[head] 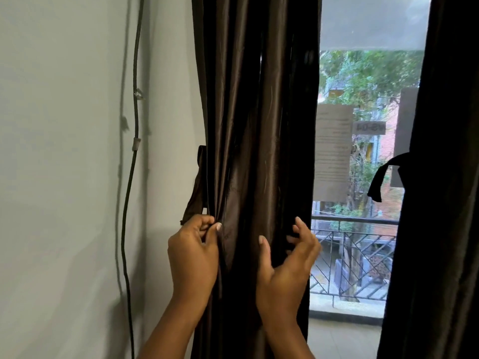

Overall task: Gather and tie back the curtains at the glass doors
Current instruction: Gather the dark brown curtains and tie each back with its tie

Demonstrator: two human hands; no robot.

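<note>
At the left side of the glass doors (363,177), the dark brown curtain (259,151) hangs bunched into narrow folds against the wall (64,177), so the gathering of this panel looks largely done. The left hand (193,255) is at the curtain's wall-side edge, its fingers (204,224) curled and pinching the fabric there, right at the lower end of the tie-back strap (195,193) that hangs loose from the wall beside the curtain. I cannot tell whether the strap's tip is also caught in that pinch. The right hand (287,265) is at the curtain's door-side edge, thumb in front of the folds and the other fingers half bent and spread behind them; it seems to cup the bundle rather than clamp it, with nothing firmly held.

Across the opening, the right curtain (435,203) already stands drawn in, with a dark tie (383,174) knotted round it and one end dangling. That half of the task appears finished.

What is left, as I judge it, is to bring the strap round the left bundle and fasten it. A black cable (133,177) runs down the wall, well apart from the hands.
</note>
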